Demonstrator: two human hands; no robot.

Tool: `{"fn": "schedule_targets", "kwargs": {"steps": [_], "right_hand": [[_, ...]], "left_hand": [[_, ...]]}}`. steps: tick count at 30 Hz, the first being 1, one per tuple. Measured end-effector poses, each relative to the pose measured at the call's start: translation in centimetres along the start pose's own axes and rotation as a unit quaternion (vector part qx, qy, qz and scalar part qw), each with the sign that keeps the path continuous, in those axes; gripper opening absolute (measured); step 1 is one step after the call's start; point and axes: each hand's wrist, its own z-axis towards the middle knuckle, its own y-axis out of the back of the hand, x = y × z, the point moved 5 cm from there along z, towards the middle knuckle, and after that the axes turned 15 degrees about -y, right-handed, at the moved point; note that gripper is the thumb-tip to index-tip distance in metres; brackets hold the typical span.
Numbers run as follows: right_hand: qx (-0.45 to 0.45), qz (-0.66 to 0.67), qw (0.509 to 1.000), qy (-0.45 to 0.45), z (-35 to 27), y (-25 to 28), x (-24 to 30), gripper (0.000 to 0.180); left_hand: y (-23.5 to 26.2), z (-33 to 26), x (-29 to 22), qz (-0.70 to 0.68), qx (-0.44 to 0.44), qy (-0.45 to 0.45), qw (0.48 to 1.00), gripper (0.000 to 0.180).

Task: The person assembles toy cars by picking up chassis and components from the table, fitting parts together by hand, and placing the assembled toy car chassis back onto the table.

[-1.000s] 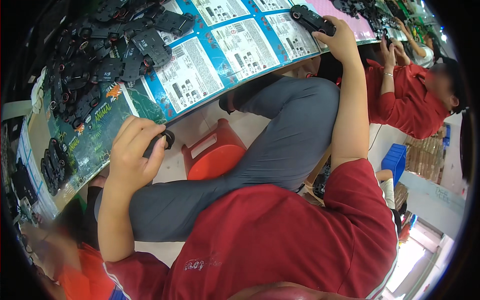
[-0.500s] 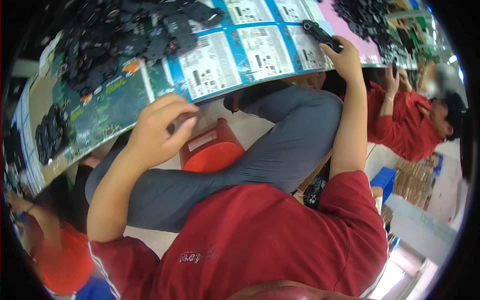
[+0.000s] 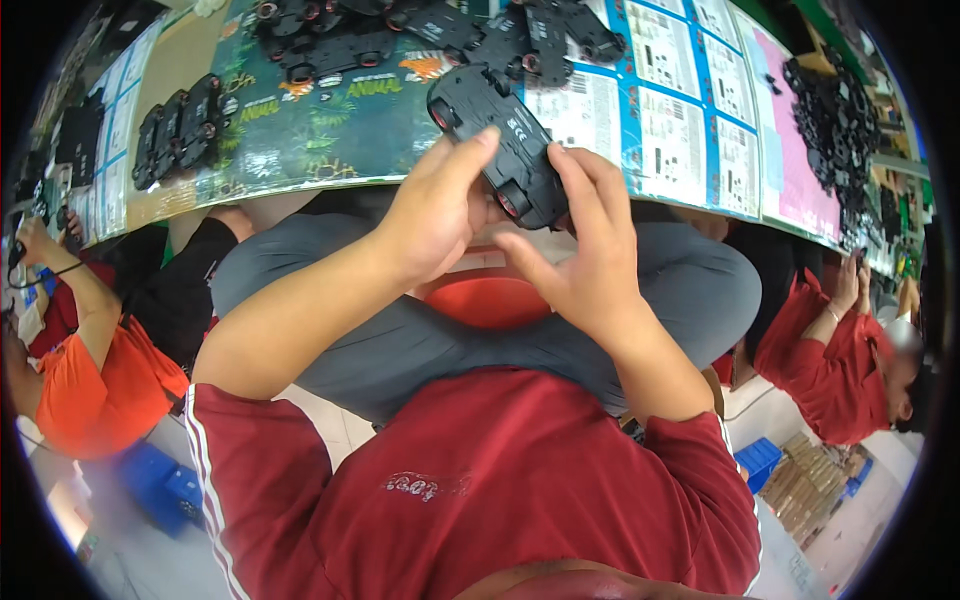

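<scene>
A black toy car chassis, its printed underside up and red showing at the wheels, is held tilted just over the table's near edge. My left hand is closed on its left side, thumb pressed on the underside and fingers mostly hidden beneath. On the opposite side, the fingers of my right hand curl against the edge, with the thumb apart from it below. Behind it lies a heap of similar black chassis. Several more stand in a row at the table's left.
Printed sheets cover the table. A pile of small black parts lies at the far right. Beneath the table, a red stool shows between my legs. Co-workers sit at left and right.
My right hand has come from the right side of the table to the middle with the black chassis. My left hand, empty before, now grips it too. The view has shifted.
</scene>
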Motion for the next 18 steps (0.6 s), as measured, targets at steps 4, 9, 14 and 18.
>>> {"fn": "schedule_targets", "kwargs": {"steps": [4,9,14,18], "right_hand": [[0.07,0.03,0.997,0.007,-1.3,-0.7,-0.9,0.052],[0.121,0.025,0.991,-0.059,-1.7,-0.9,-3.3,0.037],[0.142,0.016,0.989,-0.035,-1.6,-2.1,-3.4,0.033],[0.197,0.003,0.98,-0.035,-2.3,-3.1,-3.3,0.031]], "left_hand": [[2.6,1.1,-4.2,0.096,-0.039,-0.106,0.989,0.045],[7.5,0.6,-11.9,0.199,-0.071,-0.121,0.97,0.033],[12.8,-1.9,-16.6,0.388,-0.185,-0.114,0.896,0.037],[19.4,-2.7,-19.0,0.578,-0.257,-0.031,0.774,0.042]]}}
